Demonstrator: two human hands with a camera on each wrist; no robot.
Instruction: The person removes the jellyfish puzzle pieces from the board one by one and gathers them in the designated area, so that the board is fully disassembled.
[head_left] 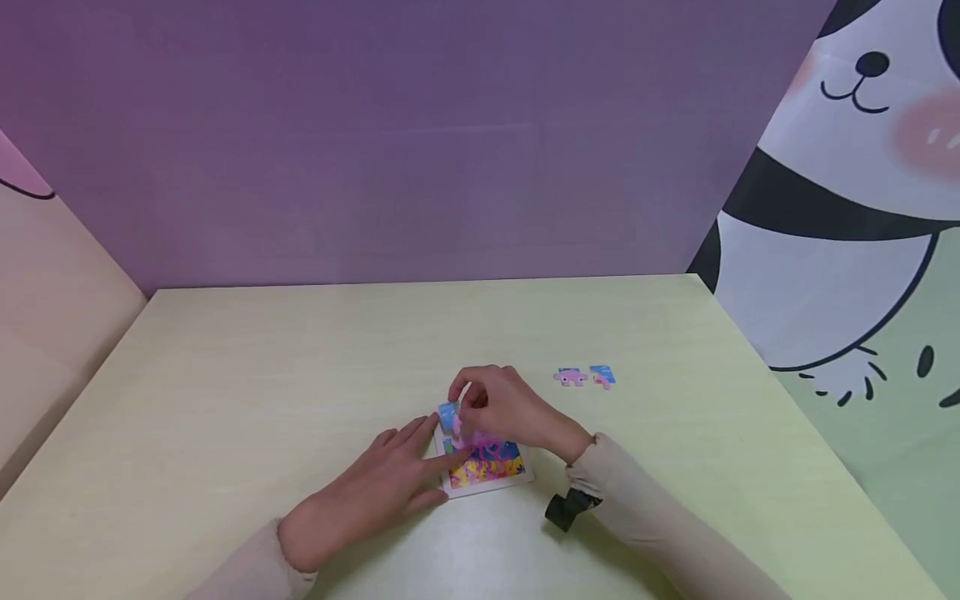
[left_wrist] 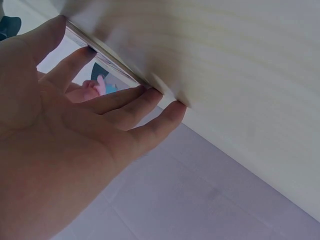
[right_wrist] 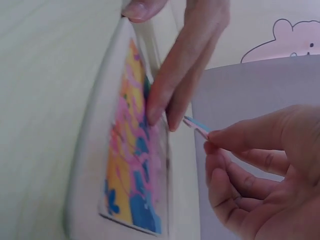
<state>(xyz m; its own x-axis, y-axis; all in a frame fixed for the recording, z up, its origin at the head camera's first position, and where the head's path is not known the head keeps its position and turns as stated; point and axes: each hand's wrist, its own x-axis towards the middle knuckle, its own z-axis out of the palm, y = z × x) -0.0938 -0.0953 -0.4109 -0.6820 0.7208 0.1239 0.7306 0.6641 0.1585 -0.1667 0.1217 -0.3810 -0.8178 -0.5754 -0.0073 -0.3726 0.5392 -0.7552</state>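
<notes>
A small jigsaw puzzle in a white-bordered tray (head_left: 491, 487) lies on the table, its picture pink, blue and yellow. My left hand (head_left: 382, 479) rests at the tray's left side with fingers spread, the index finger reaching over the picture. In the left wrist view, the fingertips (left_wrist: 152, 92) meet the tray's edge and the tabletop. My right hand (head_left: 506, 408) is over the tray's upper part, covering some of the picture. Between its thumb and finger it pinches a thin puzzle piece (right_wrist: 196, 126), seen edge-on with a light blue face.
Two loose puzzle pieces, one pink with eyes (head_left: 571, 377) and one blue and pink (head_left: 603, 376), lie beyond the tray to the right. A black wrist device (head_left: 572, 508) hangs by the right sleeve. The pale table (head_left: 300, 358) ends at a purple wall (head_left: 420, 150).
</notes>
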